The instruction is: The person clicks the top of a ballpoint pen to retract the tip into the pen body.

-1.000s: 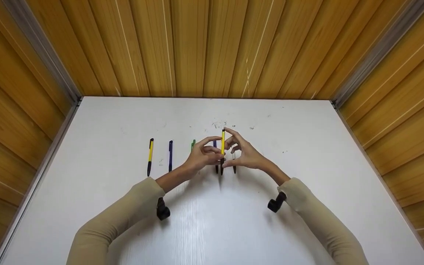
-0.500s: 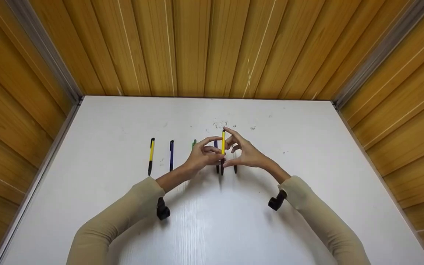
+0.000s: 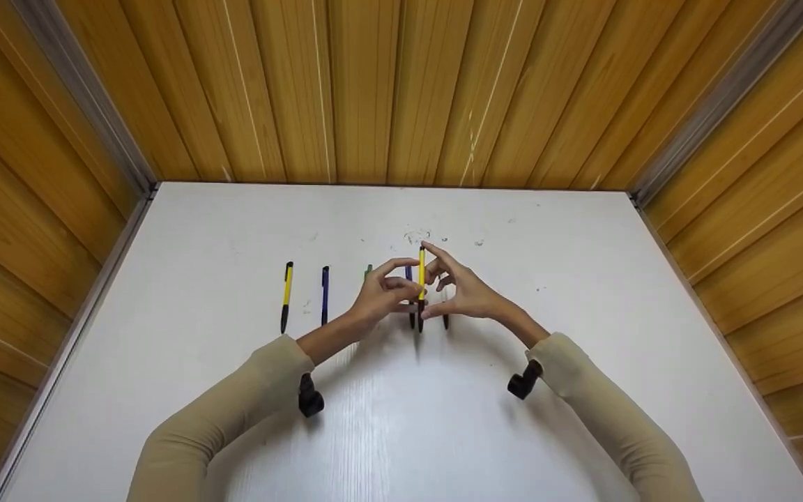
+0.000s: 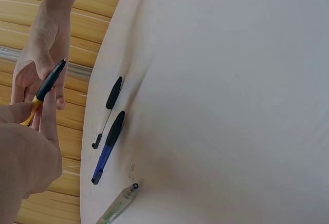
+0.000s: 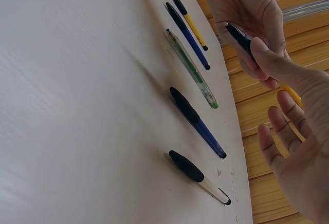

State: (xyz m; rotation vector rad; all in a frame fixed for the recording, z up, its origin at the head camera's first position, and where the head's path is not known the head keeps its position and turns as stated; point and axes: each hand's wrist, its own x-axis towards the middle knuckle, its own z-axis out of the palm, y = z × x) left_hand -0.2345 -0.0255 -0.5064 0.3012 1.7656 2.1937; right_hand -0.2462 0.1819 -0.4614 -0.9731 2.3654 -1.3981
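In the head view a yellow pen with a black grip (image 3: 422,268) is held up over the white table between both hands. My left hand (image 3: 378,294) pinches its barrel from the left with thumb and fingers. My right hand (image 3: 470,293) spans it lengthwise, forefinger at the top end and thumb against the black grip. The right wrist view shows that thumb (image 5: 272,59) along the grip and the other fingers spread off the pen. In both wrist views the pen's pointed writing end (image 4: 62,63) juts out past the hands.
On the white table (image 3: 401,432) lie another yellow pen (image 3: 286,296), a blue pen (image 3: 325,293), a clear green pen (image 5: 193,70), a blue pen with black grip (image 5: 198,124) and a clear pen with black grip (image 5: 198,175), roughly in a row. Wood-patterned walls (image 3: 360,90) enclose the table.
My left thumb and fingers have shifted slightly on the pen, and the pen has moved a touch leftward. The right hand and the pens on the table stay in place.
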